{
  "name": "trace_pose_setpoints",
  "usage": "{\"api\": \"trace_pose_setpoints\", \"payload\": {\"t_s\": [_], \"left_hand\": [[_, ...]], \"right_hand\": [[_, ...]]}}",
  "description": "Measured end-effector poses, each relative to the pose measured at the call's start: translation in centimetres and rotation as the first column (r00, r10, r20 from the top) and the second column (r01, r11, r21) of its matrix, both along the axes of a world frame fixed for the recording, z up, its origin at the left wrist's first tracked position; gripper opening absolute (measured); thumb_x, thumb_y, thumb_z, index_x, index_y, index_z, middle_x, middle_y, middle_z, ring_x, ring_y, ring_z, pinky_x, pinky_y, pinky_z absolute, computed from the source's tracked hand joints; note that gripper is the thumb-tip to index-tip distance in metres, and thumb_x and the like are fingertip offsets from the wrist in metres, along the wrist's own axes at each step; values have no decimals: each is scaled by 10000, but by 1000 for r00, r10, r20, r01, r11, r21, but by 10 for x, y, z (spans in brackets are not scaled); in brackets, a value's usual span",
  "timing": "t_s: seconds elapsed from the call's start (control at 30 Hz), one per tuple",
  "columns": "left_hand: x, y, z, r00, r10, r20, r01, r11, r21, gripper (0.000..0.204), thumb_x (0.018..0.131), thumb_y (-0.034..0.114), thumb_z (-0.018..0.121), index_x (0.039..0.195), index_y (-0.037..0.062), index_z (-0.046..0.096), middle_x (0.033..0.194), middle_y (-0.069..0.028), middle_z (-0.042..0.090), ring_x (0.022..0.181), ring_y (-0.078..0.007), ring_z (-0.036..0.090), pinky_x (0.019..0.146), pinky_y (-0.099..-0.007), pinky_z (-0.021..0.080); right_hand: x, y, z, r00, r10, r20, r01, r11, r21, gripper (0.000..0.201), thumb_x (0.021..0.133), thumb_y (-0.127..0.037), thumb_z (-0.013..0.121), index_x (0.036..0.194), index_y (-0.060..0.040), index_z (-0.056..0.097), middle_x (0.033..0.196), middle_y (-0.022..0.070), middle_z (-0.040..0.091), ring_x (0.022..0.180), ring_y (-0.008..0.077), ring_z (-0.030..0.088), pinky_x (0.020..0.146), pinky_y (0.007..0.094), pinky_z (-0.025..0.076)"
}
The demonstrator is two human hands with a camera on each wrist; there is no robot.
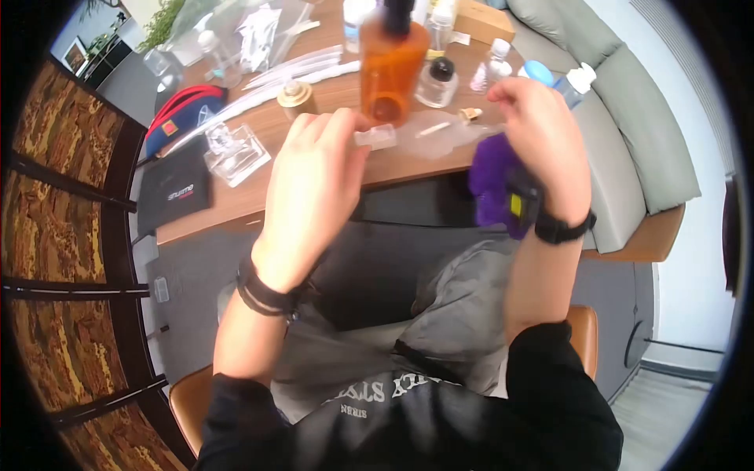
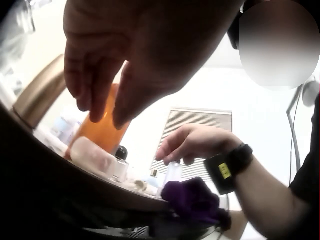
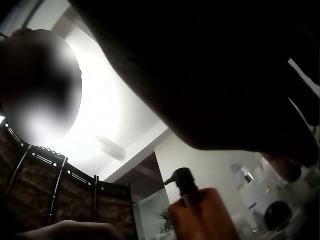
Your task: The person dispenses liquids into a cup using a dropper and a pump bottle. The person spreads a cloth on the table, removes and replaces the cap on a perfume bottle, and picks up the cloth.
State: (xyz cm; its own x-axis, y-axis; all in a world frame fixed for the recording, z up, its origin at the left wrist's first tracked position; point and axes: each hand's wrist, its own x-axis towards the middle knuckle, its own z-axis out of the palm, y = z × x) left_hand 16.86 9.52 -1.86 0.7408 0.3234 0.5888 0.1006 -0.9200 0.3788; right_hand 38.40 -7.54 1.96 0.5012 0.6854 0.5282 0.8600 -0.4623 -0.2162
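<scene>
Near the table's (image 1: 251, 192) front edge, my left hand (image 1: 310, 180) hovers loosely open beside a clear container (image 1: 378, 138); my right hand (image 1: 548, 141) hangs relaxed.

The person (image 1: 314, 432) wears a white-lettered black T-shirt (image 1: 455, 432), grey trousers (image 1: 471, 294), black wristbands (image 1: 271, 297) and, at the right wrist (image 1: 567, 206), a yellow-marked black box (image 1: 525, 196).

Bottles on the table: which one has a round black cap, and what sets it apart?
The squat clear bottle just right of the orange pump bottle in the head view; no other shows a ball-shaped black cap.
</scene>
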Motion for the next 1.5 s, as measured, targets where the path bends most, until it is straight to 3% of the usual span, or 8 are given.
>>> {"api": "trace_pose_setpoints", "payload": {"t_s": [0.03, 0.1, 0.13, 0.27, 0.37, 0.73, 1.13, 1.5], "left_hand": [[4, -1, 2, 1000, -13, 5, 13, 1000, 6, 322, 794, -32, 744, 1091, 42, 644, 1004, -148, 697, 986, -364, 636, 863, -439, 525], [12, 0, 1, 999, -4, -41, 3, 1000, -28, 319, 783, 0, 769, 1073, 41, 645, 968, -138, 718, 960, -363, 648, 865, -452, 528], [15, 0, -1, 999, -5, -41, 4, 1000, -28, 319, 783, 0, 769, 1073, 41, 645, 968, -138, 718, 960, -363, 648, 865, -452, 528], [28, 3, -8, 997, -64, -32, 64, 998, -5, 352, 764, 9, 786, 1084, 33, 642, 967, -152, 731, 936, -364, 660, 857, -459, 527], [29, 1, -7, 994, -50, -101, 47, 999, -26, 372, 780, 23, 790, 1120, 40, 640, 1009, -145, 747, 982, -350, 677, 870, -444, 539], [25, 7, -16, 991, -12, -131, 6, 999, -52, 435, 796, 7, 787, 1191, 52, 610, 1036, -125, 747, 1006, -339, 689, 881, -436, 549], [11, 7, -31, 989, -83, 119, 108, 968, -225, 512, 859, -73, 717, 1318, 20, 511, 1069, -154, 640, 1055, -319, 645, 927, -407, 526], [-6, 5, -22, 978, -95, 184, 156, 924, -348, 655, 839, 34, 779, 1377, 11, 407, 1040, -154, 703, 907, -279, 713, 836, -374, 563]], "right_hand": [[15, -2, -2, 1000, -13, 5, 13, 1000, 6, 184, 879, -43, 583, 972, -32, 741, 944, 194, 727, 998, 393, 676, 861, 484, 529], [42, -3, -5, 998, 10, -57, -23, 970, -243, 213, 850, -16, 579, 974, -40, 752, 953, 184, 733, 1007, 393, 670, 872, 486, 529], [50, -2, -12, 986, 162, 44, -151, 969, -194, 211, 826, -7, 586, 949, -48, 753, 940, 169, 730, 974, 386, 679, 850, 482, 536], [42, 9, -13, 923, 312, 225, -257, 936, -242, 127, 821, -19, 609, 868, -38, 726, 885, 150, 713, 903, 365, 701, 778, 473, 552], [43, 17, -10, 943, 290, 167, -203, 892, -404, 118, 820, -19, 620, 863, -31, 729, 885, 154, 715, 896, 366, 705, 758, 478, 562], [42, 28, -8, 940, 323, 110, -242, 860, -450, 74, 804, -63, 673, 822, -55, 744, 856, 136, 728, 849, 349, 720, 724, 461, 575], [2, 15, 58, 883, 392, 258, -225, 837, -498, 78, 793, -76, 699, 869, -59, 709, 862, 111, 692, 903, 332, 693, 759, 447, 573], [-62, 41, 71, 625, 538, 566, -242, 822, -515, 59, 762, -95, 697, 818, -77, 698, 855, 62, 668, 900, 231, 672, 730, 375, 540]]}}
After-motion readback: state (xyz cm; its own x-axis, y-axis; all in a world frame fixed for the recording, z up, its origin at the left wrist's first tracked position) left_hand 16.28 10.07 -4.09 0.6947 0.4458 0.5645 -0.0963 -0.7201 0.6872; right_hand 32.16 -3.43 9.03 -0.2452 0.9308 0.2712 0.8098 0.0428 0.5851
